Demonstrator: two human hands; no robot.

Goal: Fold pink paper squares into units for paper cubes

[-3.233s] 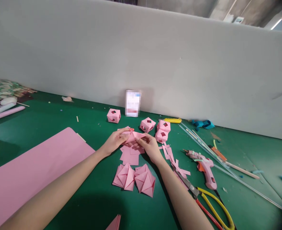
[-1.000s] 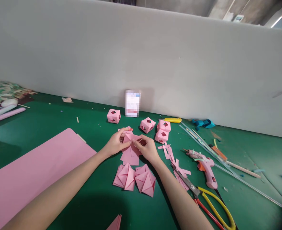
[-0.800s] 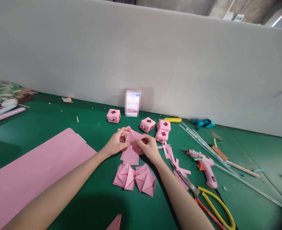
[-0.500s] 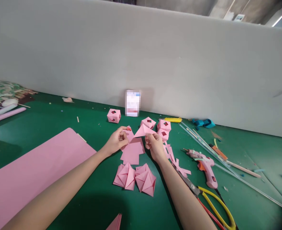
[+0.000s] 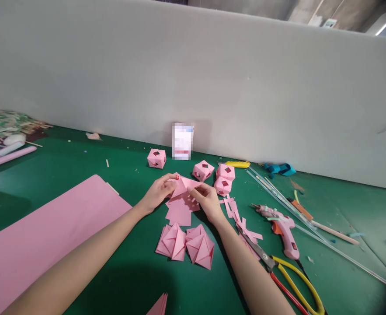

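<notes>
My left hand (image 5: 160,192) pinches the left side of a folded pink paper piece (image 5: 180,188). From the right, my right hand (image 5: 208,200) grips the same folded paper with thumb and fingers. The piece shows triangular folds, and my fingertips hide part of it. Beneath it on the table lie flat pink paper squares (image 5: 179,214). Nearer to me sit two groups of folded pink paper units, a left one (image 5: 171,243) and a right one (image 5: 200,247). Beyond my hands stand several pink paper boxes with cut-out holes, one (image 5: 156,158) apart at the left.
A large pink sheet (image 5: 64,236) covers the table's left. To the right lie paper scraps (image 5: 234,208), scissors (image 5: 271,262), a pink glue gun (image 5: 284,227), clear glue sticks (image 5: 274,194) and a yellow cutter (image 5: 238,164). A blurred phone-like screen (image 5: 182,142) leans on the white panel.
My right hand has moved left and turned inward, bringing its folded pink paper against the piece at my left hand. My left hand has hardly moved.
</notes>
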